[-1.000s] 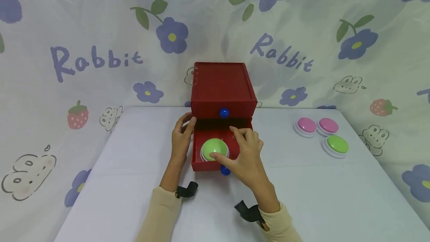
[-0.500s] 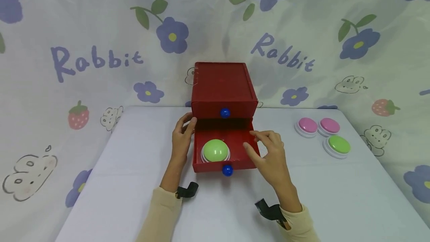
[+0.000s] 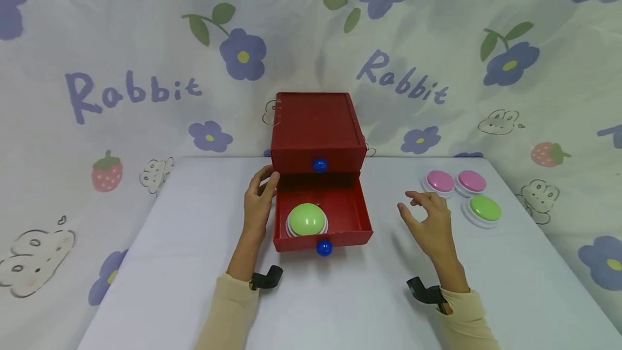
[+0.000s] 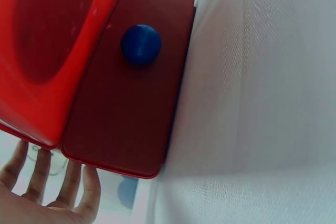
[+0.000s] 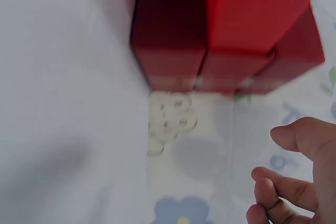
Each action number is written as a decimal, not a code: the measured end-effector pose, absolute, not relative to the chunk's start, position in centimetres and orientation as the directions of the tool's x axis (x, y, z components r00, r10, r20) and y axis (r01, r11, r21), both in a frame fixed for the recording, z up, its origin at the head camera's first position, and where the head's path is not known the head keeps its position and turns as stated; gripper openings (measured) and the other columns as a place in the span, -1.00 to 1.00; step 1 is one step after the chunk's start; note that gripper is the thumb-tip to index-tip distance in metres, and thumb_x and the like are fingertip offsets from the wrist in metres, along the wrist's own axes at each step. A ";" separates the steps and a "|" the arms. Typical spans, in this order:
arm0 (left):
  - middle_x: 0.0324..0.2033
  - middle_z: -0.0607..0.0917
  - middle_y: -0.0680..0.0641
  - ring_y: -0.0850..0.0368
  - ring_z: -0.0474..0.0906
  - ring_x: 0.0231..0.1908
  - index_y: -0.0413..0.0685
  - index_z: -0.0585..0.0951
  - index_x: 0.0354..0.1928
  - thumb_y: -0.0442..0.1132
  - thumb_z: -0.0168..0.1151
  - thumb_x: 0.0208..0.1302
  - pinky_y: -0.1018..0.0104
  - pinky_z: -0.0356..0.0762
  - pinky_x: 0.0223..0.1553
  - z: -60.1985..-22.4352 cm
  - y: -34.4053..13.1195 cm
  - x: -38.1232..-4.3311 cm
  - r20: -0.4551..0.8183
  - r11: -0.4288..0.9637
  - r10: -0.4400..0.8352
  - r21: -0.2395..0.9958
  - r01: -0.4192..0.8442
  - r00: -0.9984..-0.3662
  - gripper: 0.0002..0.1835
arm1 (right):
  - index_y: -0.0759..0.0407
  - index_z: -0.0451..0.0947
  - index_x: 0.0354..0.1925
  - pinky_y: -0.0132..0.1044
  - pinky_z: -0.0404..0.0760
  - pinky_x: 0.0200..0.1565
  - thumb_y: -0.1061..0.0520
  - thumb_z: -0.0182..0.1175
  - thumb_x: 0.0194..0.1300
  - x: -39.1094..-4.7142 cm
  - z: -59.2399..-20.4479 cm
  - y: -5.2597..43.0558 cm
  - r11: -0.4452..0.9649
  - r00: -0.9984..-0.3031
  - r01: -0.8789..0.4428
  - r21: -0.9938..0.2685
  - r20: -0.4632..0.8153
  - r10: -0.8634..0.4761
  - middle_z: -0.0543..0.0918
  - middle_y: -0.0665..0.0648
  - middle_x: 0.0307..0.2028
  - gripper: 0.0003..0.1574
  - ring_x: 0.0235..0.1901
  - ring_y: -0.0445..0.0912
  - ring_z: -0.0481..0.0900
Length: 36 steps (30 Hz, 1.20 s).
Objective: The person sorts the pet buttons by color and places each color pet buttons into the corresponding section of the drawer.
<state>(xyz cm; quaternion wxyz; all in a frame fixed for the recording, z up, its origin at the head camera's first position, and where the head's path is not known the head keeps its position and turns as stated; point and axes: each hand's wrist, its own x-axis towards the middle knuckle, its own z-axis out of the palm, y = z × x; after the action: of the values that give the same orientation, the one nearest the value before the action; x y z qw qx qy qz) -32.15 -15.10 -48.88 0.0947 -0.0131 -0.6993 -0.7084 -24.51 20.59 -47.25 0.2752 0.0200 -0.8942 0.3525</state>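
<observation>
A red two-drawer box (image 3: pixel 316 123) stands at the back of the table, its lower drawer (image 3: pixel 344 212) pulled out. Inside that drawer, on the left, sits a green dome push button (image 3: pixel 307 219) with a white base. My left hand (image 3: pixel 257 207) rests against the box's left side; in the left wrist view the fingers (image 4: pixel 67 190) reach the box edge beside a drawer front with a blue knob (image 4: pixel 140 44). My right hand (image 3: pixel 431 226) is over the table between the box and the loose buttons, thumb and fingers apart, holding nothing.
Two pink push buttons, the nearer-left one (image 3: pixel 440 180) and its neighbour (image 3: pixel 472 181), stand with another green push button (image 3: pixel 486 208) at the table's right. A patterned cloth (image 3: pixel 160 26) hangs behind the white table (image 3: pixel 194 220).
My right hand has moved right, from above the green button in the drawer, past the drawer's right edge, toward the loose buttons. My left hand has stayed at the box's side.
</observation>
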 end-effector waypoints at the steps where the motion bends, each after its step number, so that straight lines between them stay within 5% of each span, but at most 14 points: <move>1: 0.23 0.48 0.11 0.12 0.45 0.18 0.23 0.46 0.37 0.21 0.19 0.37 0.22 0.52 0.12 -48.9 -15.1 -32.1 0.152 -0.003 -0.117 0.988 0.154 -0.981 -0.41 | 0.27 0.65 0.01 0.07 0.30 -0.05 0.21 0.41 0.20 -24.6 -47.5 21.2 0.755 -0.849 -0.209 -0.621 0.499 0.175 0.56 0.23 -0.22 -0.61 -0.05 0.15 0.42; 8: 0.24 0.47 0.12 0.13 0.43 0.19 0.24 0.44 0.38 0.21 0.18 0.37 0.18 0.52 0.15 -49.0 -15.0 -32.0 0.151 0.003 -0.113 0.988 0.152 -0.982 -0.41 | 0.33 0.65 -0.01 0.02 0.29 -0.08 0.18 0.45 0.18 -25.4 -48.4 24.9 0.759 -0.831 -0.120 -0.640 0.484 0.276 0.55 0.29 -0.22 -0.58 -0.07 0.21 0.40; 19: 0.25 0.45 0.12 0.13 0.42 0.20 0.25 0.43 0.39 0.18 0.18 0.39 0.19 0.51 0.16 -48.9 -15.0 -32.0 0.141 0.001 -0.110 0.990 0.141 -0.984 -0.42 | 0.35 0.56 0.14 0.22 0.13 0.03 0.03 0.40 0.25 -25.1 -48.9 29.9 0.776 -0.834 0.100 -0.623 0.373 0.407 0.48 0.34 -0.09 -0.40 0.07 0.29 0.29; 36: 0.31 0.42 -0.04 0.04 0.39 0.24 0.02 0.36 0.45 0.01 0.10 0.48 0.31 0.50 0.15 -45.8 -14.5 -30.4 0.119 0.021 -0.087 0.993 0.118 -0.989 -0.43 | 0.40 0.31 0.36 0.30 0.05 0.12 -0.25 0.29 0.26 -25.2 -50.7 35.8 0.698 -0.791 0.359 -0.620 0.195 0.580 0.26 0.51 0.21 -0.01 0.28 0.36 0.09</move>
<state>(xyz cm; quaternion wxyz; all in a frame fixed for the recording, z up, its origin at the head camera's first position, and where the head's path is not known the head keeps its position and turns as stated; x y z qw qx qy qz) -30.38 -14.48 -45.78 0.0731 -0.0109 -0.7106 -0.6997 -25.16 35.83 -50.68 0.1915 -0.2605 -0.9012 0.2886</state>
